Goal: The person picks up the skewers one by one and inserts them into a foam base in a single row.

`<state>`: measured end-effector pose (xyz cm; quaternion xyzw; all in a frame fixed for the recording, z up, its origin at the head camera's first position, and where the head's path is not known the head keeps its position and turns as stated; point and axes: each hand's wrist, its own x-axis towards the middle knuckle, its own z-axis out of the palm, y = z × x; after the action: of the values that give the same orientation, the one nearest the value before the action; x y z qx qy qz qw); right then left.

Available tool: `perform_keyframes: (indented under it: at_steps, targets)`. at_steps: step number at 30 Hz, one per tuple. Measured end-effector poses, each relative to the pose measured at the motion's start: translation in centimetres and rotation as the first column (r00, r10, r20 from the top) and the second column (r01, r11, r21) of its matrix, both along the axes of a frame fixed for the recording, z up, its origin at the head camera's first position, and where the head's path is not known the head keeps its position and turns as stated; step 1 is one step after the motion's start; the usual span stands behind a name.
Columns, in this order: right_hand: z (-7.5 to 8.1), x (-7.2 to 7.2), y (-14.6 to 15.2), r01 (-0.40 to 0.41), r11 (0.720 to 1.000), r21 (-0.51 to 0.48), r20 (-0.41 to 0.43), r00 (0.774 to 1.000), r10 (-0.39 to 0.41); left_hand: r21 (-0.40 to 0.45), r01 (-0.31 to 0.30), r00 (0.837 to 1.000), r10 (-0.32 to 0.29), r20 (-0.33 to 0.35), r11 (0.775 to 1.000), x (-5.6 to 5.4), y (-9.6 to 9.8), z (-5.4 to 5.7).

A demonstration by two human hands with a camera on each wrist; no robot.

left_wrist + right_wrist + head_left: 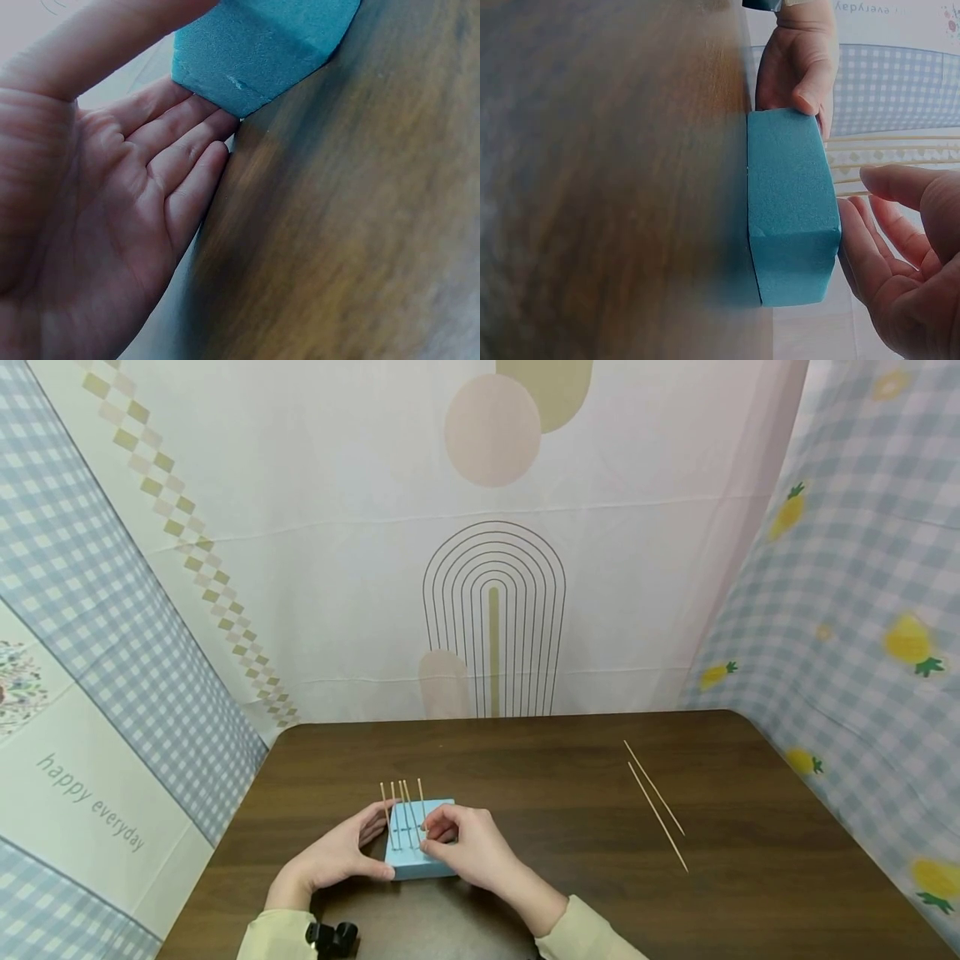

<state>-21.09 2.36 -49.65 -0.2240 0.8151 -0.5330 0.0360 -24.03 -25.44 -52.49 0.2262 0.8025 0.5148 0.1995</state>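
Note:
A light blue foam block (420, 870) lies on the table, with several thin wooden sticks (405, 793) standing up from its top. My left hand (341, 853) holds the block at its left side, thumb by the near corner and fingers toward the back. In the left wrist view, its fingers (176, 142) meet the block's edge. From the right, my right hand (472, 847) reaches over the block, thumb and index finger closed around the rightmost stick low down. Its thumb (892, 185) partly hides the stick in the right wrist view.
Two more thin wooden sticks (658, 814) lie side by side on the right of the brown wooden table (555, 785). Behind the table hangs a patterned white cloth (360, 610); checked cloths hang at both sides.

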Motion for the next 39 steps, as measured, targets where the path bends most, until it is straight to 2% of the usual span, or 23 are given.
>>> perform_keyframes:
  at_steps: [8, 14, 19, 23, 27, 30, 33, 36, 39]
  targets:
    - [0.0, -0.6, 0.9, -0.050, 0.999, 0.019, 0.014, 0.999, 0.050, -0.001, -0.003, 1.000, 0.003, -0.002, 1.000, 0.1, 0.0, 0.0]
    - [1.3, -1.8, 3.5, -0.075, 0.997, 0.033, 0.017, 0.997, 0.075, 0.010, -0.002, 1.000, 0.001, 0.014, 1.000, -0.1, 0.0, -0.2]
    - [2.1, -3.1, 7.7, -0.007, 1.000, 0.011, 0.009, 1.000, 0.006, 0.009, -0.005, 1.000, 0.005, 0.016, 1.000, -0.2, -0.1, -0.4]
    - [2.0, -3.8, 12.2, 0.098, 0.994, 0.057, -0.019, 0.995, -0.097, 0.015, -0.001, 1.000, 0.000, 0.012, 1.000, -0.1, -0.1, -0.4]
    - [1.6, -4.1, 17.8, 0.211, 0.969, 0.130, -0.064, 0.977, -0.205, 0.022, 0.006, 1.000, -0.006, 0.004, 1.000, -0.2, 0.1, -0.5]
    - [1.5, -3.9, 21.9, 0.295, 0.931, 0.216, -0.104, 0.955, -0.279, 0.024, 0.006, 1.000, -0.005, -0.003, 1.000, -0.1, 0.2, -0.6]
    - [1.6, -3.7, 25.3, 0.364, 0.880, 0.305, -0.121, 0.932, -0.343, 0.025, 0.004, 1.000, -0.004, -0.005, 1.000, 0.0, 0.2, -0.6]
    - [1.4, -3.6, 27.8, 0.382, 0.845, 0.374, -0.108, 0.923, -0.369, 0.030, 0.002, 1.000, -0.002, -0.002, 1.000, 0.1, 0.1, -0.5]
    - [1.1, -3.9, 29.2, 0.375, 0.830, 0.412, -0.082, 0.923, -0.377, 0.031, -0.004, 1.000, 0.004, -0.006, 0.999, 0.1, 0.0, -0.4]
